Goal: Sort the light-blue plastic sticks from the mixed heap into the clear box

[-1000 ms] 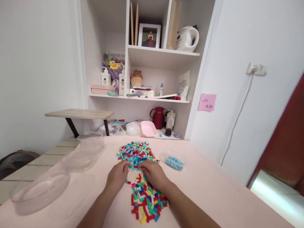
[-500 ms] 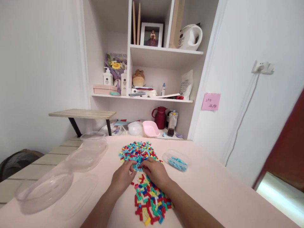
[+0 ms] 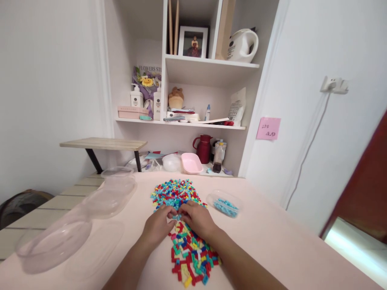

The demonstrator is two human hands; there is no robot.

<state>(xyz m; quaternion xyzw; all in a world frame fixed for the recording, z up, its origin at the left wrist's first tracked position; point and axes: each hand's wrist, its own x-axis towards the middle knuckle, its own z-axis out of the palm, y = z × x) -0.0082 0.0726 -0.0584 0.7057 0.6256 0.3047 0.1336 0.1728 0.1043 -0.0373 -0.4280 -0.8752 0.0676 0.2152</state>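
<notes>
At the centre of the frame my left hand [image 3: 159, 226] and my right hand [image 3: 196, 219] meet, both grips pinching one light blue brick [image 3: 176, 217]; my fingertips hide most of it. The brick pile [image 3: 181, 225] on the pink bench [image 3: 272, 249] is too many to count. Three clear containers: two empty [image 3: 109, 197] at the left, one with blue bricks [image 3: 225, 204] at the right.
</notes>
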